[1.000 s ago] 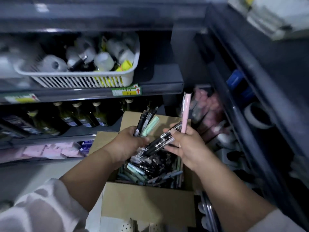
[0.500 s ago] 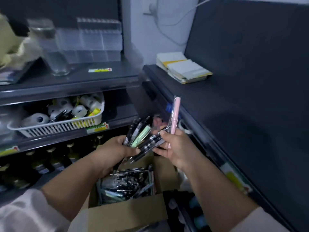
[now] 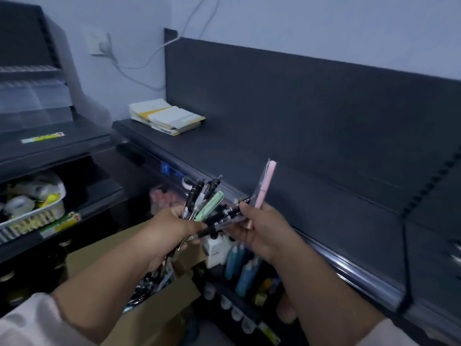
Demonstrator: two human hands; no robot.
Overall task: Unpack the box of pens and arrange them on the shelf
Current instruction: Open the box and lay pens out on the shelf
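Observation:
My left hand (image 3: 169, 227) grips a fan of pens (image 3: 203, 199), black ones and a mint-green one, pointing up and to the right. My right hand (image 3: 257, 229) pinches a pink pen (image 3: 264, 186) in clear wrap, held upright, together with black pens (image 3: 229, 212) that lie across towards the left hand. Both hands meet in front of the edge of the dark shelf (image 3: 249, 166). Below my arms stands the open cardboard box (image 3: 159, 305) with more pens (image 3: 149, 285) inside, partly hidden by my left forearm.
A stack of white and yellow pads (image 3: 167, 116) lies at the shelf's far left end. A white basket (image 3: 32, 216) of tape rolls sits on the left rack. Bottles (image 3: 239, 265) stand on the lower shelf beneath my right hand. A cable (image 3: 139, 68) hangs on the wall.
The view has swung up from the box to the dark upper shelf. Both hands have risen with their pens, keeping the same grips.

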